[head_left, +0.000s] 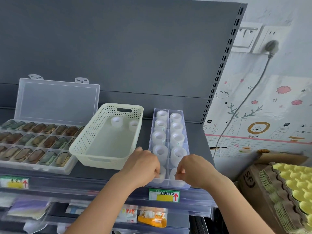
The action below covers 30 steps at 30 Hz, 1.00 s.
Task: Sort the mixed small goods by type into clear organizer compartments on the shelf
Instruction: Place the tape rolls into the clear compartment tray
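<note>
The left grip (143, 166) is clamping, fingers curled, on the front-left roll (161, 175) in the organizer (168, 125). The right grip (191, 168) is pinching the top of the front-right roll (175, 179), fingers curled together. Both rolls are sitting in the nearest row of the organizer, one in each of its two columns, with the centre divider running between them. Eight further rolls (159, 137) are standing hole-up in the four rows behind, one to a compartment. The organizer is resting on the grey shelf (194, 132), its front end reaching the shelf edge above a green label (164, 195). Just beside it on the left a cream basket (106, 107) is sitting at an angle, holding two loose rolls (116, 121) near its far end, apart from each other. Further left a clear box (40, 168) is lying with its lid standing open, its compartments holding brown and green items too blurred to identify. At the right, stacked egg trays (295, 183) are sitting in a carton (248, 181).
</note>
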Motion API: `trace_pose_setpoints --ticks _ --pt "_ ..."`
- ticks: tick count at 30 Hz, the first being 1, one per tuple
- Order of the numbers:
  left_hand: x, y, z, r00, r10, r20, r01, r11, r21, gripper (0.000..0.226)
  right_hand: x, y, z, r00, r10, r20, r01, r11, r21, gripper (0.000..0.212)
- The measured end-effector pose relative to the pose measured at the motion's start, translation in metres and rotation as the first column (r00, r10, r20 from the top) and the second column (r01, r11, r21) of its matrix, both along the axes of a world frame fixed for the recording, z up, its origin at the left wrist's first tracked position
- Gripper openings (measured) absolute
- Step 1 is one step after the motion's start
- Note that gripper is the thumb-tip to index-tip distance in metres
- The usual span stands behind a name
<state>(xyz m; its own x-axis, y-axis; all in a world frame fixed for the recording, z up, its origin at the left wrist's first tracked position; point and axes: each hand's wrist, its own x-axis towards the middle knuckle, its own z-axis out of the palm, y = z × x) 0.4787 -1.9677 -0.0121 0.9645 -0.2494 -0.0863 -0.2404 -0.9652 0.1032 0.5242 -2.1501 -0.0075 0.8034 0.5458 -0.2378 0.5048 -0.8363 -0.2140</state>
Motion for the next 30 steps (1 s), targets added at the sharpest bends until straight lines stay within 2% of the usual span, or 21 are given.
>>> trace_pose_setpoints --ticks 3,6,9,11,14,18,21,24,30 --pt "0.003 0.002 0.0 0.999 -0.024 -0.037 0.024 1.0 0.012 0.032 0.004 0.002 0.0 0.999 -0.02 -0.044 0.021 1.0 0.01 0.015" --pt "0.006 0.008 0.003 0.999 -0.011 -0.037 0.007 0.994 -0.111 0.029 0.008 0.008 0.005 0.999 -0.036 -0.039 0.039 0.997 0.064 0.013" --pt "0.009 0.02 0.013 0.999 0.019 0.041 -0.008 0.966 -0.257 0.022 0.013 0.023 0.014 0.999 -0.019 0.042 0.012 0.987 0.157 0.015" --pt "0.014 0.035 0.022 0.993 0.066 0.101 -0.033 0.955 -0.293 0.018 0.016 0.036 0.02 0.996 -0.012 0.09 -0.009 0.973 0.23 0.015" --pt "0.026 0.067 0.029 0.97 0.186 0.157 -0.145 0.959 -0.245 0.017 0.026 0.06 0.027 0.989 0.017 0.146 -0.058 0.959 0.279 0.014" --pt "0.047 0.11 0.028 0.937 0.308 0.163 -0.3 0.951 -0.073 0.018 0.046 0.101 0.029 0.974 0.067 0.218 -0.133 0.944 0.301 0.02" --pt "0.065 0.135 0.019 0.937 0.339 0.081 -0.343 0.938 0.052 0.023 0.065 0.133 0.024 0.955 0.103 0.277 -0.171 0.957 0.234 0.033" --pt "0.083 0.152 0.008 0.943 0.329 0.043 -0.332 0.931 0.152 0.036 0.086 0.164 0.016 0.928 0.172 0.332 -0.204 0.977 0.064 0.041" --pt "0.113 0.172 -0.012 0.956 0.293 0.026 -0.293 0.935 0.203 0.056 0.115 0.207 -0.005 0.894 0.241 0.378 -0.134 0.949 -0.287 0.032"
